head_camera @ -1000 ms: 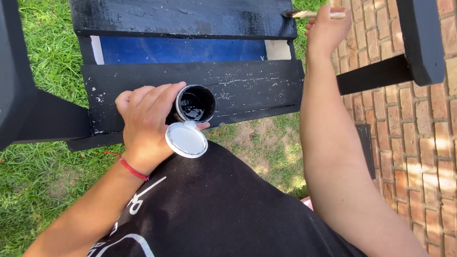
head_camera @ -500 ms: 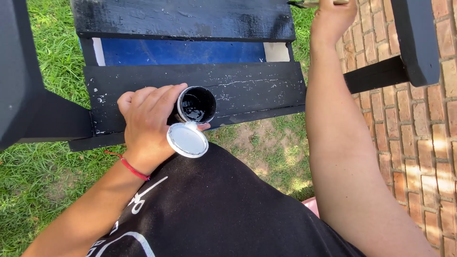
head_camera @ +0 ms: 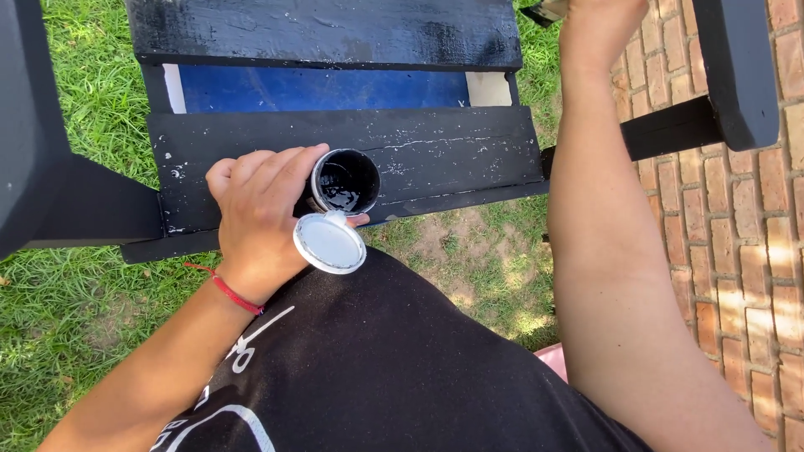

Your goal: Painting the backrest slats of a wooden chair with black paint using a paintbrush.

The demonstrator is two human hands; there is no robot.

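Note:
My left hand (head_camera: 260, 213) grips a small open can of black paint (head_camera: 346, 182), held over the near black-painted wooden slat (head_camera: 435, 159). The can's white lid (head_camera: 330, 243) hangs open by my thumb. My right hand (head_camera: 599, 17) is raised at the top edge of the view, mostly cut off, with the handle end of a brush (head_camera: 544, 10) just showing beside it. A second black slat (head_camera: 327, 32) lies farther away, with a blue surface (head_camera: 318, 89) between the two.
Black wooden frame parts stand at the left (head_camera: 42, 167) and right (head_camera: 729, 75). Grass (head_camera: 75, 301) lies below on the left, red brick paving (head_camera: 754, 251) on the right. A black garment (head_camera: 394, 368) covers my lap. A red string (head_camera: 228, 291) circles my left wrist.
My right hand with the brush has risen farther up and mostly left the view. My left hand and the paint can have stayed in place.

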